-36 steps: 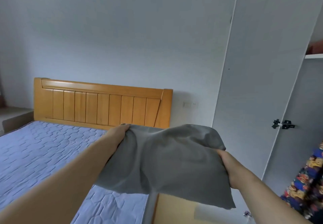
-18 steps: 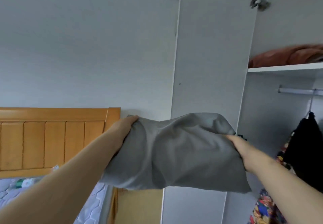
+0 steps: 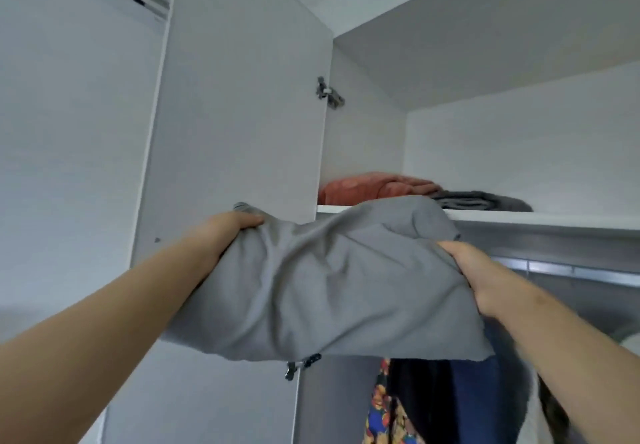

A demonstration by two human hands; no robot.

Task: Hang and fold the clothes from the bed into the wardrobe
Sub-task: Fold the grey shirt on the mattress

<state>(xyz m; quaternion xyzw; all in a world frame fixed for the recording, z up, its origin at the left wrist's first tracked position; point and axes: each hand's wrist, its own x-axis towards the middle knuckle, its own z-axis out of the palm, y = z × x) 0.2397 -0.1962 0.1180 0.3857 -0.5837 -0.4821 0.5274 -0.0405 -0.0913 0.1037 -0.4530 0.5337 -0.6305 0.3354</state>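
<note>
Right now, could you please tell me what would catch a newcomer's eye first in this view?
The folded grey garment fills the middle, gripped by the left hand and right hand at its ends, held up before the open wardrobe. Behind it, on the top shelf, lie an orange cloth and a darker grey one.

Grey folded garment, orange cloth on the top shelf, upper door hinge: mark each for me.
Grey folded garment (image 3: 329, 281), head view, middle of its creased front.
Orange cloth (image 3: 367, 188), head view, middle of the heap.
Upper door hinge (image 3: 328, 92), head view, its metal arm.
</note>
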